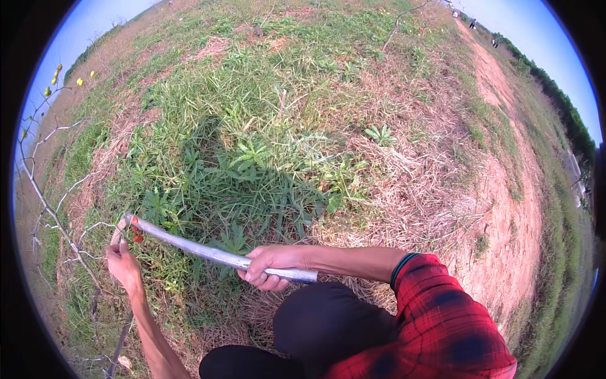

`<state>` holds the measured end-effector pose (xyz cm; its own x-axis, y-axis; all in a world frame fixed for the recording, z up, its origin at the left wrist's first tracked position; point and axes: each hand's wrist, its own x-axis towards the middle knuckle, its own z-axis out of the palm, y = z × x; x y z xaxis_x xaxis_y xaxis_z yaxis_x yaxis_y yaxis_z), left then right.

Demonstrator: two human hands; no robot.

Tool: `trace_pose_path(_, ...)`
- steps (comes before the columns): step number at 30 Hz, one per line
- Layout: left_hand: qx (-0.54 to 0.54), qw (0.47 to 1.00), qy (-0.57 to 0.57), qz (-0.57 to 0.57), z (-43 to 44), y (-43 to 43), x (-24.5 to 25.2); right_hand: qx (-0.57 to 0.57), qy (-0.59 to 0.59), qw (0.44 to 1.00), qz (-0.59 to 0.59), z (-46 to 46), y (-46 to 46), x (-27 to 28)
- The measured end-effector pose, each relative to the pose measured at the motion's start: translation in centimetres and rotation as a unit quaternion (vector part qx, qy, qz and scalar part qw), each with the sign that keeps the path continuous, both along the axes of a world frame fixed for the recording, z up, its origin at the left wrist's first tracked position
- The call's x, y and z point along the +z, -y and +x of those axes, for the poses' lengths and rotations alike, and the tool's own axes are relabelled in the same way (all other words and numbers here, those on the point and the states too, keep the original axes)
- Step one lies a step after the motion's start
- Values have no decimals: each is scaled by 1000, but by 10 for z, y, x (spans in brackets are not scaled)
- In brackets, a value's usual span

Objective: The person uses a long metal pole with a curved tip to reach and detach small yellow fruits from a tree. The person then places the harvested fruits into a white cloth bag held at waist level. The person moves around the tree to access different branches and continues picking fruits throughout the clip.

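My right hand (267, 269) is closed around the near end of a long, slightly curved silvery tube (203, 248). The tube slants away up to the left, and its far end reaches the tip of a thin bare branch. A cluster of small red fruits (138, 231) hangs at that far end. Just below it, my left hand (123, 263) pinches a pale curved piece (119, 232) that meets the tube's end; what this piece is cannot be told.
A thorny, nearly leafless shrub (57, 220) with small yellow-green fruits (48, 91) stands at the left. Grass and weeds (251, 156) cover the ground ahead, with dry straw beside them. A dirt track (511, 199) runs along the right. Distant people (472, 23) stand near it.
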<state>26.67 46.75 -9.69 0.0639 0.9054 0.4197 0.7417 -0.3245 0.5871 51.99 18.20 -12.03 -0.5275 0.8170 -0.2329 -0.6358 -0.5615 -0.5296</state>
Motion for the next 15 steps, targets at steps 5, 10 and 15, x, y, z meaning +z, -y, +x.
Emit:
trace_pose_path(5, -19, 1000, 22, 6, -4, 19, -13, 4, 17, 1000, 11, 5, 4, 1)
trace_pose_path(10, -65, 878, 379, -285, -6, 48, -9, -12, 51, 999, 11, 3, 2, 7)
trace_pose_path(15, -57, 688, 576, -438, -7, 68, -17, 8, 49, 999, 4, 5, 2, 4)
